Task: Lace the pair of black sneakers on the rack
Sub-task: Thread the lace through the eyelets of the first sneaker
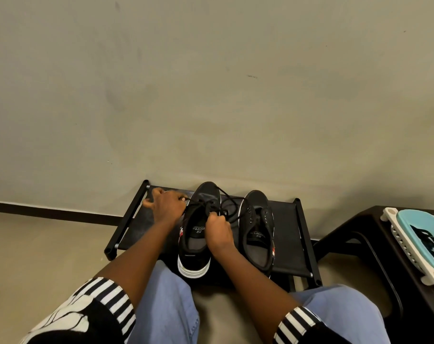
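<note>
Both hands pinching black lace ends: left hand (167,204) drawing one out sideways, right hand (217,225) gripping the other over the left sneaker (198,232) on the rack (289,234). Lacing looks well along here, tying pending; right sneaker (257,229) eyelets appearing mostly empty.

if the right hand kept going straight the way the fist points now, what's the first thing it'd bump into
Probably the lace it grips, then the laced front of the left-hand sneaker. The right hand points up the frame toward the toe and the wall beyond; depth from this head view is unclear.
</note>
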